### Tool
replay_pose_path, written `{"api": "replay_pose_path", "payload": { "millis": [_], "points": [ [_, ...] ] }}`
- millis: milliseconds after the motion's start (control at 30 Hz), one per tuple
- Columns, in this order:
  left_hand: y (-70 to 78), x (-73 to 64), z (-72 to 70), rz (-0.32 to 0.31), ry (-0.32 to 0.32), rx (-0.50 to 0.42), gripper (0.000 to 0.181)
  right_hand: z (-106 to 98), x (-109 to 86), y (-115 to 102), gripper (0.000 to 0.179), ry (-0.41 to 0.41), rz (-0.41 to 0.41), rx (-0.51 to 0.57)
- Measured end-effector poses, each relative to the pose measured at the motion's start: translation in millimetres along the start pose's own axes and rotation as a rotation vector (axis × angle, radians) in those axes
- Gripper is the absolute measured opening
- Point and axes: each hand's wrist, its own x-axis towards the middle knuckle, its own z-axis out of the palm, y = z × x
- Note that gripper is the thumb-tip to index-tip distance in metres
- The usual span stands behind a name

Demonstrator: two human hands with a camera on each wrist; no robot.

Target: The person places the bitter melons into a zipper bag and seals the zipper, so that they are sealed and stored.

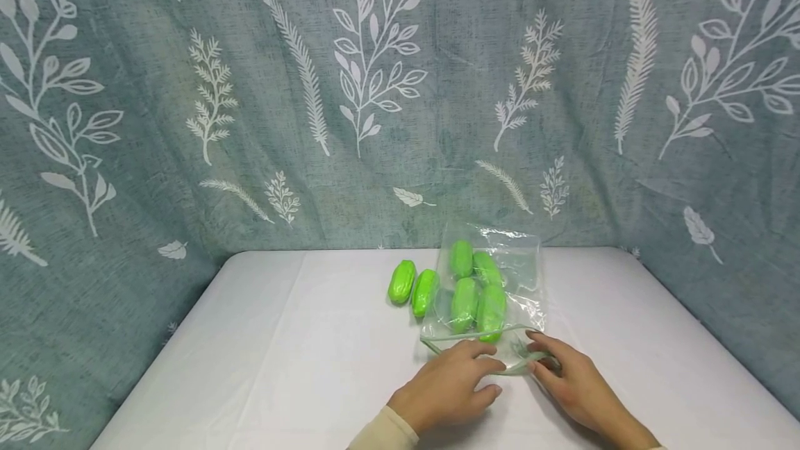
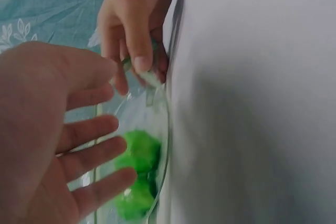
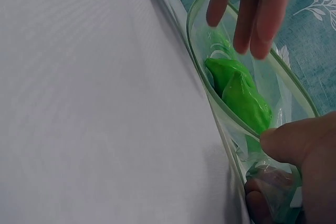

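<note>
A clear zip bag [image 1: 521, 266] with a green-edged mouth lies flat on the white table, its opening facing me. Inside it are several glossy green, ribbed, starfruit-like pieces [image 1: 464, 304], also seen through the mouth in the right wrist view [image 3: 247, 100]. My right hand [image 1: 578, 384] pinches the rim at the right corner of the mouth, thumb on the near edge. My left hand [image 1: 446, 384] hovers at the mouth's left part, fingers extended and spread, holding nothing. In the left wrist view its fingers [image 2: 94, 156] overlap the bag.
Two more green pieces, one farther left [image 1: 402, 282] and one at the bag's left edge [image 1: 425, 292], lie loose on the white-covered table [image 1: 281, 360]. A blue-green leaf-patterned curtain [image 1: 400, 186] stands behind the table and along both sides.
</note>
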Motion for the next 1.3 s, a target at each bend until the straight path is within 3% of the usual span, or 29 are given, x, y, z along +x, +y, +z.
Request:
{"api": "replay_pose_path", "payload": {
  "millis": [200, 467, 667, 933, 1167, 1300],
  "points": [
    [-13.8, -5.2, -10.8, 0.048, 0.142, -0.024, 0.021, 2.1, -0.6, 0.3, 0.050, 0.018, -0.025, -0.011],
    [-37.6, -11.2, -24.2, 0.011, 0.312, -0.058, 0.018, -2.4, 0.7, -0.1, 0.049, 0.042, -0.055, -0.016],
    [-52.9, -17.1, -29.1, -0.084, 0.322, -0.138, 0.017, -3.6, 0.9, 1.9, 0.048, 0.041, -0.043, -0.020],
    [-72.3, -21.3, -28.3, -0.216, 0.306, -0.167, 0.018, -4.0, 0.6, 4.1, 0.049, 0.043, -0.037, -0.018],
    [-92.7, -18.5, -20.5, -0.304, 0.343, -0.144, 0.018, -5.2, 1.3, 4.1, 0.048, 0.049, -0.030, -0.003],
    [-100.5, -17.7, -18.7, -0.392, 0.369, -0.140, 0.018, -4.9, 0.9, 4.1, 0.048, 0.054, -0.034, -0.002]
  ]
}}
